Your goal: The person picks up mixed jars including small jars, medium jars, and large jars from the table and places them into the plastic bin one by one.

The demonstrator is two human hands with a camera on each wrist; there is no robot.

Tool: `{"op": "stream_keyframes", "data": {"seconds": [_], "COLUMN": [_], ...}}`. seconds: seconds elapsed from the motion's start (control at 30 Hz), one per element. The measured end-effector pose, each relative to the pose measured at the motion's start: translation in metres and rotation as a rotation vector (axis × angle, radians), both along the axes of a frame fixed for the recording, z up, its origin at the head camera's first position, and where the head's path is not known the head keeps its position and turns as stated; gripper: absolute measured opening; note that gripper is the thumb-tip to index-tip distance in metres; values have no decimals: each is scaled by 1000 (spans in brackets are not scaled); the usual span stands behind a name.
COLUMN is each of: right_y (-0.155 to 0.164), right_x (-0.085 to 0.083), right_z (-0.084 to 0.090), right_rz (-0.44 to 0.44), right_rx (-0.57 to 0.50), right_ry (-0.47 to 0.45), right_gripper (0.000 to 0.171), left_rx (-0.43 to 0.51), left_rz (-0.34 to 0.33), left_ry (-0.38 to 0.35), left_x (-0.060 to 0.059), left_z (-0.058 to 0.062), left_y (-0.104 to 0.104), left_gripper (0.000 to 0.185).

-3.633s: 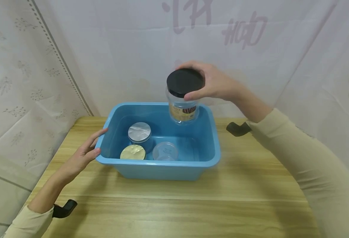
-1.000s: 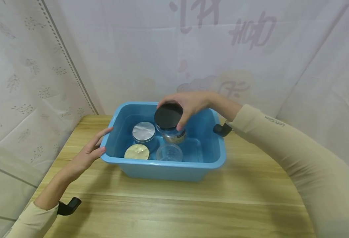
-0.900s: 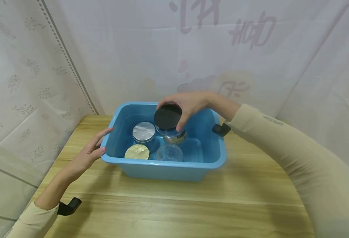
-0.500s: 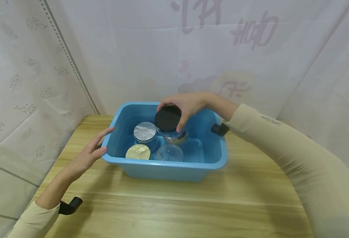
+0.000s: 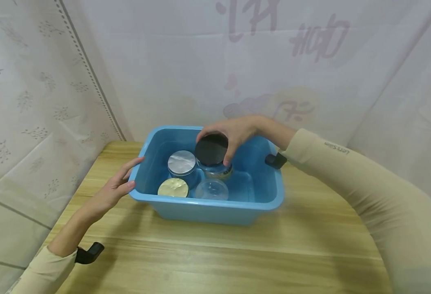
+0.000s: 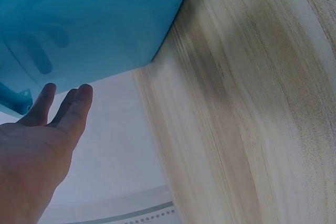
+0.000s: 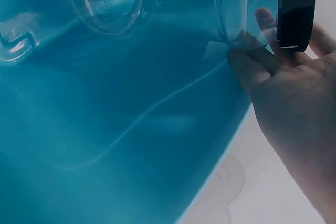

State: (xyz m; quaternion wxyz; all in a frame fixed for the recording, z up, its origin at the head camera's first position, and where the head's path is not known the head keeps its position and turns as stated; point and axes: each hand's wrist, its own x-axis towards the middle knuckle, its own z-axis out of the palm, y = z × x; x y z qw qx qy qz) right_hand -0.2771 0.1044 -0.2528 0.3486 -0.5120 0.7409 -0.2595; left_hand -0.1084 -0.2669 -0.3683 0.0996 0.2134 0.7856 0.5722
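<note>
A clear plastic jar (image 5: 221,170) with a black lid (image 5: 212,150) stands inside the blue tub (image 5: 215,205), towards its back. My right hand (image 5: 234,132) grips it from above at the lid, thumb on the near side and fingers on the far side. In the right wrist view those fingers (image 7: 252,64) lie against the jar's clear wall (image 7: 231,9) below the lid. My left hand (image 5: 109,196) touches the tub's left rim with extended fingers and thumb; the left wrist view shows the fingers (image 6: 79,106) straight beside the tub's outer wall (image 6: 94,30).
Beside the jar in the tub are a silver-topped container (image 5: 181,162), a gold-topped container (image 5: 173,188) and a clear round container (image 5: 212,190). The tub stands on a wooden table (image 5: 215,257) before a pale printed cloth (image 5: 186,73).
Since the earliest frame, my right hand has lowered the jar from above the tub's back rim into it, moving leftward. Over the last second the hands hardly move; the whole view shifts slightly.
</note>
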Motion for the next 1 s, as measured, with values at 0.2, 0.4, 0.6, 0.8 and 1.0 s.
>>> {"op": "stream_keyframes", "data": {"seconds": [0.2, 0.4, 0.6, 0.8, 1.0], "right_y": [-1, -4, -6, -8, -7], "right_x": [-1, 0, -1, 1, 5], "right_z": [-3, -4, -1, 8, 16], "right_rz": [-3, -10, -10, -2, 7], "right_rx": [14, 47, 10, -18, -5], "right_ry": [-28, -43, -117, -134, -140], "right_gripper": [89, 87, 90, 89, 90], "left_rx": [5, 8, 6, 1, 2], "left_rz": [-2, -4, -5, -3, -4], "left_ry": [8, 10, 10, 9, -1], "left_x": [0, -1, -2, -2, 0], "left_z": [-1, 0, 0, 1, 1], "left_y": [0, -1, 0, 0, 0], "left_gripper": [60, 59, 59, 59, 60]}}
